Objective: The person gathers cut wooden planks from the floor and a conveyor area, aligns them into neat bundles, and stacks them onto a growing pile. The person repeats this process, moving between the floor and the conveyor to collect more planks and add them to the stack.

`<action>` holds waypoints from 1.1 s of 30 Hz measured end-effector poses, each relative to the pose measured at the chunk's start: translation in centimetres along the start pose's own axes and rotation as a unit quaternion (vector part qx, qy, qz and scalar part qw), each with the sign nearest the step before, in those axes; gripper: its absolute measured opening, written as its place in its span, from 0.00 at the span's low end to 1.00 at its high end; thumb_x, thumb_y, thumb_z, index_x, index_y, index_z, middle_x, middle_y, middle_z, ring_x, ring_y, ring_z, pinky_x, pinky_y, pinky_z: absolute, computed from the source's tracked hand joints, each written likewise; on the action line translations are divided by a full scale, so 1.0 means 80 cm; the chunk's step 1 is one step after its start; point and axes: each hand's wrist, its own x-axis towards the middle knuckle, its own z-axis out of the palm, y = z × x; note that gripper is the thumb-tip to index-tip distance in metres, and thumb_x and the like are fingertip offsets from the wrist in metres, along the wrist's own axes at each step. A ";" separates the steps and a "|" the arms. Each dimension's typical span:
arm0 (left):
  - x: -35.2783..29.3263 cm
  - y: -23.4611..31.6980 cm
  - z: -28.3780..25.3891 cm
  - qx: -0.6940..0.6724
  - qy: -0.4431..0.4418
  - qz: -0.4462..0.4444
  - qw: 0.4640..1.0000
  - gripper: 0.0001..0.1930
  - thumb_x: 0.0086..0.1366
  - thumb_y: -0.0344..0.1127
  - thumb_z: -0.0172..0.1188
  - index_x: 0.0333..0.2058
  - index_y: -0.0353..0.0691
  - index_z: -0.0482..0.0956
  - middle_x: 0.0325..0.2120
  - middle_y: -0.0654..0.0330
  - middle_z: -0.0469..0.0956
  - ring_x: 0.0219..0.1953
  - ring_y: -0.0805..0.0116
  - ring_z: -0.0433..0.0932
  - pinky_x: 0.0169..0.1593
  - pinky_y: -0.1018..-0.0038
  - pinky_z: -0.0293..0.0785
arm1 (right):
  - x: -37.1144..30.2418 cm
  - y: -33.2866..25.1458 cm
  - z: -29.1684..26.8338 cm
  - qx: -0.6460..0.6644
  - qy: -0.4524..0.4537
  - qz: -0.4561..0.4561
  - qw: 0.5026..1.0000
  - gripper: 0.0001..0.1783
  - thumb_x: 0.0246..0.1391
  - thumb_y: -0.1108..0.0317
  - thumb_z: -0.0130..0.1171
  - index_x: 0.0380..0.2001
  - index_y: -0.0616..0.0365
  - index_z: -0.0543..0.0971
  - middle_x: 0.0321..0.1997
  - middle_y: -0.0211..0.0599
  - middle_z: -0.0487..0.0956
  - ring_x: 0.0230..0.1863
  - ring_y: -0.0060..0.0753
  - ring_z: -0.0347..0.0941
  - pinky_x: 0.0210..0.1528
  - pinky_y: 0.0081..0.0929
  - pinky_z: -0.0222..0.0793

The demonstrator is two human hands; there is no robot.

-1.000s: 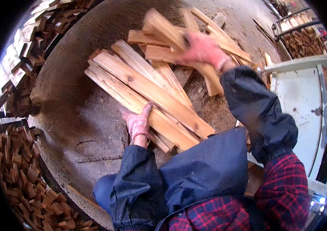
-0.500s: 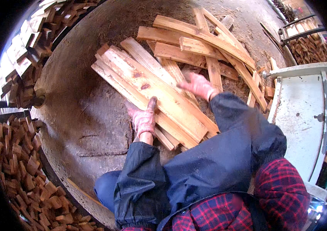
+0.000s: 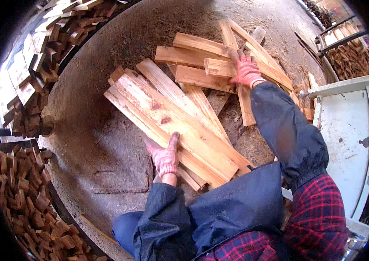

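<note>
My left hand [image 3: 163, 157], in a pink glove, is at the left edge of a stack of long, pale boards [image 3: 167, 117] that slants across the floor [image 3: 115, 163], its near end close to my dark apron [image 3: 241, 191]. My thumb lies on top of the wood and the other fingers sit down along its side; I can't tell whether they grip. My right hand [image 3: 247, 70], gloved alike, reaches out to a loose, crisscrossed pile of boards [image 3: 184, 55] beyond the stack, fingers slightly apart over the right end of a short board [image 3: 218, 67]; I can't tell whether they have closed on it. Two knots mark the stack's broad top board. To my right is a scuffed white panel [image 3: 345, 139]; along my left are heaped wood pieces [image 3: 30, 204] and, farther up, a second woodpile [image 3: 30, 71].
</note>
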 end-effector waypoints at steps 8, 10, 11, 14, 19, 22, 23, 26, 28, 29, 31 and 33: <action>0.005 -0.024 -0.004 0.045 0.023 0.010 0.999 0.57 0.47 0.40 0.76 0.68 0.35 0.45 0.59 0.45 0.64 0.58 0.54 0.68 0.62 0.66 0.65 | 0.035 0.083 -0.016 0.115 -0.086 0.014 0.990 0.57 0.28 0.50 0.78 0.62 0.63 0.65 0.58 0.57 0.72 0.62 0.48 0.68 0.62 0.37 0.64; 0.006 -0.021 0.003 0.040 0.011 -0.008 0.999 0.60 0.44 0.40 0.78 0.68 0.34 0.44 0.60 0.44 0.61 0.60 0.53 0.65 0.64 0.66 0.62 | 0.022 0.071 -0.024 0.046 -0.123 0.092 0.987 0.49 0.29 0.49 0.77 0.55 0.64 0.72 0.51 0.53 0.77 0.54 0.45 0.74 0.57 0.36 0.68; 0.007 -0.019 0.005 0.032 0.006 -0.016 0.999 0.62 0.42 0.43 0.79 0.68 0.33 0.43 0.62 0.43 0.58 0.62 0.52 0.62 0.65 0.66 0.59 | 0.011 0.067 -0.027 0.012 -0.141 0.133 0.981 0.45 0.30 0.48 0.77 0.51 0.64 0.75 0.48 0.50 0.80 0.50 0.43 0.76 0.54 0.36 0.70; 0.003 -0.023 0.010 0.047 -0.008 -0.034 0.998 0.64 0.39 0.45 0.80 0.68 0.33 0.44 0.62 0.42 0.57 0.62 0.51 0.62 0.65 0.65 0.59 | -0.049 0.076 0.004 0.317 -0.082 0.148 0.933 0.39 0.32 0.47 0.76 0.44 0.65 0.79 0.40 0.45 0.82 0.41 0.36 0.78 0.46 0.32 0.73; 0.006 -0.012 0.006 0.044 0.006 -0.016 0.999 0.62 0.40 0.45 0.80 0.67 0.34 0.47 0.60 0.41 0.60 0.59 0.49 0.65 0.63 0.64 0.61 | -0.154 -0.029 -0.044 0.362 -0.136 -0.001 0.922 0.42 0.39 0.44 0.73 0.49 0.68 0.76 0.42 0.48 0.81 0.43 0.37 0.77 0.48 0.30 0.72; 0.001 -0.007 0.010 0.057 0.001 -0.008 0.998 0.62 0.40 0.47 0.80 0.68 0.34 0.46 0.61 0.40 0.58 0.63 0.48 0.61 0.66 0.63 0.57 | -0.165 -0.054 -0.031 0.380 -0.140 -0.028 0.914 0.50 0.41 0.38 0.70 0.58 0.65 0.69 0.54 0.53 0.77 0.55 0.44 0.73 0.57 0.34 0.69; -0.001 -0.003 0.011 0.054 -0.007 -0.002 0.999 0.63 0.40 0.48 0.79 0.68 0.33 0.46 0.62 0.39 0.57 0.64 0.47 0.59 0.67 0.63 0.56 | -0.155 -0.042 -0.009 0.351 -0.072 -0.011 0.934 0.53 0.42 0.37 0.69 0.62 0.63 0.65 0.60 0.57 0.71 0.61 0.50 0.68 0.63 0.38 0.64; 0.004 -0.006 0.005 0.135 0.011 -0.007 0.991 0.64 0.41 0.55 0.77 0.67 0.30 0.45 0.65 0.37 0.53 0.67 0.45 0.54 0.69 0.62 0.52 | -0.116 -0.027 0.001 0.223 -0.014 0.096 0.970 0.59 0.37 0.40 0.72 0.67 0.58 0.58 0.69 0.55 0.60 0.72 0.52 0.52 0.70 0.41 0.53; 0.002 -0.012 0.002 0.202 0.013 -0.039 0.979 0.65 0.41 0.61 0.75 0.67 0.29 0.46 0.66 0.37 0.51 0.69 0.44 0.51 0.69 0.62 0.49 | -0.079 -0.005 0.025 0.115 0.011 0.078 0.990 0.60 0.40 0.40 0.69 0.70 0.55 0.52 0.73 0.50 0.52 0.73 0.57 0.47 0.71 0.43 0.49; 0.002 -0.009 0.002 0.228 0.004 -0.061 0.972 0.66 0.41 0.64 0.73 0.67 0.28 0.46 0.66 0.37 0.51 0.69 0.44 0.50 0.70 0.63 0.49 | -0.057 -0.006 0.027 0.057 0.009 0.077 0.995 0.61 0.40 0.41 0.69 0.70 0.54 0.50 0.74 0.49 0.52 0.72 0.57 0.47 0.71 0.46 0.49; 0.003 -0.005 0.009 0.238 -0.003 -0.037 0.971 0.68 0.41 0.71 0.69 0.66 0.26 0.47 0.66 0.37 0.51 0.70 0.45 0.49 0.70 0.65 0.48 | -0.022 0.014 0.030 0.079 -0.005 0.026 0.996 0.58 0.37 0.47 0.72 0.68 0.54 0.55 0.71 0.51 0.55 0.72 0.57 0.49 0.70 0.45 0.52; -0.001 0.005 0.014 0.178 -0.068 -0.124 0.974 0.67 0.41 0.70 0.70 0.66 0.26 0.47 0.66 0.38 0.51 0.69 0.47 0.51 0.70 0.65 0.48 | -0.001 0.020 0.030 0.072 -0.030 0.031 0.996 0.52 0.35 0.52 0.74 0.64 0.56 0.62 0.64 0.53 0.65 0.67 0.55 0.58 0.67 0.43 0.58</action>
